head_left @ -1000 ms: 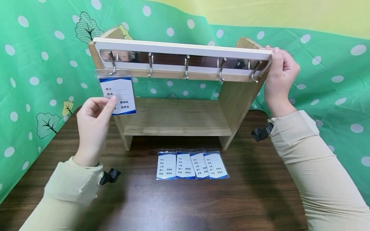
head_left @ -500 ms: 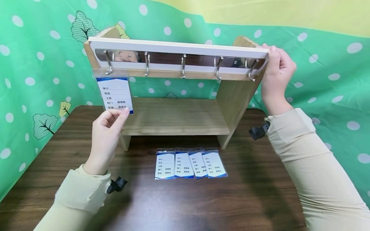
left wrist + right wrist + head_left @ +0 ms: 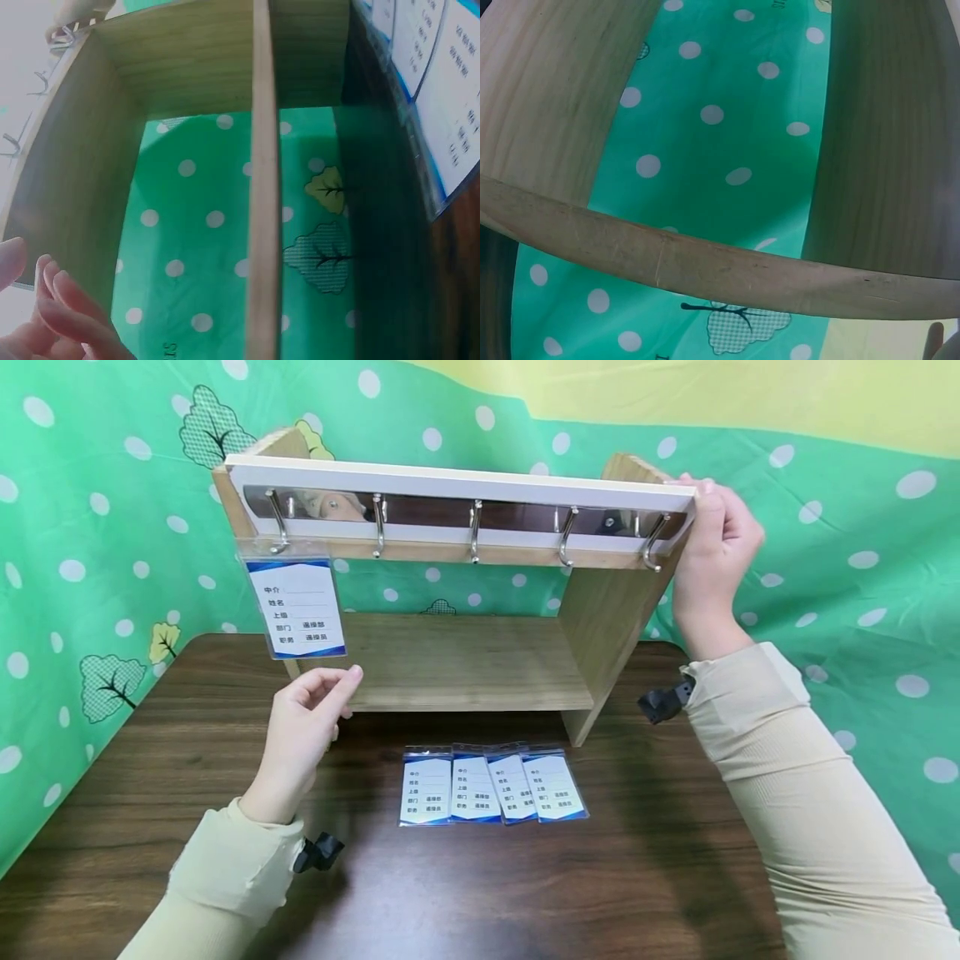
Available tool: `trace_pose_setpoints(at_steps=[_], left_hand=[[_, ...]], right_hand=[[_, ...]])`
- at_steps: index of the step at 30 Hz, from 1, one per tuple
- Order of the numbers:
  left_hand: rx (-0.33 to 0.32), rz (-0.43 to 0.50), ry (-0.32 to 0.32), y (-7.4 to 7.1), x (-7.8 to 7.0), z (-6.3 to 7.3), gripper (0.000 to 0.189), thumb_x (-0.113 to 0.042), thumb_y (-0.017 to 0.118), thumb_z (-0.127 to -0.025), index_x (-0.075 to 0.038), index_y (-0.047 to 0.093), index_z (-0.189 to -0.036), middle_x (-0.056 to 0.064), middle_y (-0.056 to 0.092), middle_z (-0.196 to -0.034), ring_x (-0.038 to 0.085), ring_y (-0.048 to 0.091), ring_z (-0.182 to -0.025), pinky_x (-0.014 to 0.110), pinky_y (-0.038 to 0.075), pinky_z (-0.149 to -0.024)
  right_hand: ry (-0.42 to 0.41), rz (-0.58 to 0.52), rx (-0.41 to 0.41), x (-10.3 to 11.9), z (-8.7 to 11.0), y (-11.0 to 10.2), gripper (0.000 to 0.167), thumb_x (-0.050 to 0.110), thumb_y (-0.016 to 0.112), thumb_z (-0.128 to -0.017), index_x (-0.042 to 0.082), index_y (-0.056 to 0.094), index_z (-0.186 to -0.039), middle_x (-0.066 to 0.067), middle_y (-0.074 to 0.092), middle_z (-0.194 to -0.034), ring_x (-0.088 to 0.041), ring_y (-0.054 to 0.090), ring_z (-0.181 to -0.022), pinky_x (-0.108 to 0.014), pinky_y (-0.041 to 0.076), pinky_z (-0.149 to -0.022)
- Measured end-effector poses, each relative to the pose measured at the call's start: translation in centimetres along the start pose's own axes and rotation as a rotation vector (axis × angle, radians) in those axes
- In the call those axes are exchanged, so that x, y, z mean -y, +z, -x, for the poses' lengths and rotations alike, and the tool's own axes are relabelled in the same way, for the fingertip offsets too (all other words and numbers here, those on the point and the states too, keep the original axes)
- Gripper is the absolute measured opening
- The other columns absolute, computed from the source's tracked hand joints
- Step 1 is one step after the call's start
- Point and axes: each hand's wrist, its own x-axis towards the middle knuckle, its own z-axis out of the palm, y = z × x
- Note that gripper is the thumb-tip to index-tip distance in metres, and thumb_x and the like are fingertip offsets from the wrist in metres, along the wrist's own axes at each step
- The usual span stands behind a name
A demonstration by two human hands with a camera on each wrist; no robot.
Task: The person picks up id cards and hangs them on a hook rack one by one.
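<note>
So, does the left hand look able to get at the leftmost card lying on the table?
Probably yes: the left hand holds nothing, and in the head view no object shows between it and the leftmost card, whose left edge lies uncovered.

The person wears a long-sleeved top in a pale cream fabric with a faint greenish cast. The left sleeve is smooth and finely ribbed below a broad, paler cuff, whose lower edge is uneven, with small tufts or loose bits along it. The right sleeve shows the same fine ribbing, gathered into creases along the forearm, and ends in a wide, plain cuff. A small, angular black device juts from the left cuff; a matching black block sits at the right one. The left hand and right hand are bare.
</note>
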Motion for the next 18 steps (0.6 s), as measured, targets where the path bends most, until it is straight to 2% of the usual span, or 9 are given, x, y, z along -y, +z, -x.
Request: trace_pose_setpoints(at_steps=[4, 7, 10, 14, 18], left_hand=[[0.071, -0.065, -0.032, 0.3, 1.0, 0.1, 0.033, -0.036, 0.067, -0.094, -0.005, 0.069, -0.105, -0.011, 0.064, -0.077, 0.007, 0.059, -0.066, 0.023, 0.045, -0.052], [0.119, -0.102, -0.058, 0.7, 1.9, 0.2, 0.040, -0.037, 0.066, -0.095, -0.001, 0.068, -0.112, -0.012, 0.066, -0.085, 0.008, 0.062, -0.071, 0.024, 0.048, -0.055], [0.151, -0.124, -0.083, 1.1, 2.7, 0.3, 0.041, -0.037, 0.066, -0.095, -0.001, 0.068, -0.114, -0.009, 0.069, -0.090, 0.010, 0.063, -0.074, 0.025, 0.049, -0.058], [0.181, -0.133, -0.095, 1.6, 3.9, 0.5, 0.038, -0.035, 0.068, -0.094, -0.003, 0.070, -0.114, -0.001, 0.071, -0.096, 0.013, 0.064, -0.075, 0.026, 0.050, -0.059], [0.238, -0.141, -0.112, 2.0, 5.0, 0.8, 0.036, -0.032, 0.074, -0.090, -0.005, 0.070, -0.113, 0.001, 0.072, -0.098, 0.010, 0.061, -0.073, 0.026, 0.049, -0.058]], right_hand=[[0.012, -0.004, -0.011, 0.1, 0.0, 0.2, 0.040, 0.010, 0.052, -0.097, 0.025, 0.061, -0.062, 0.011, 0.073, -0.083, -0.016, 0.068, -0.098, -0.028, 0.050, -0.097], [0.054, -0.043, -0.044, 0.4, 0.1, 0.4, 0.040, 0.007, 0.052, -0.096, 0.020, 0.061, -0.059, 0.008, 0.073, -0.081, -0.015, 0.068, -0.095, -0.028, 0.049, -0.098], [0.095, -0.083, -0.074, 1.0, 0.3, 0.8, 0.038, 0.004, 0.052, -0.095, 0.014, 0.065, -0.061, 0.006, 0.072, -0.079, -0.015, 0.067, -0.093, -0.027, 0.049, -0.098], [0.083, -0.065, -0.064, 1.9, 0.6, 1.0, 0.035, 0.004, 0.050, -0.095, 0.014, 0.072, -0.070, 0.009, 0.072, -0.080, -0.014, 0.067, -0.094, -0.027, 0.049, -0.096], [0.091, -0.075, -0.073, 2.1, 0.8, 1.0, 0.033, 0.004, 0.050, -0.095, 0.012, 0.074, -0.073, 0.008, 0.073, -0.080, -0.015, 0.067, -0.094, -0.026, 0.049, -0.096]])
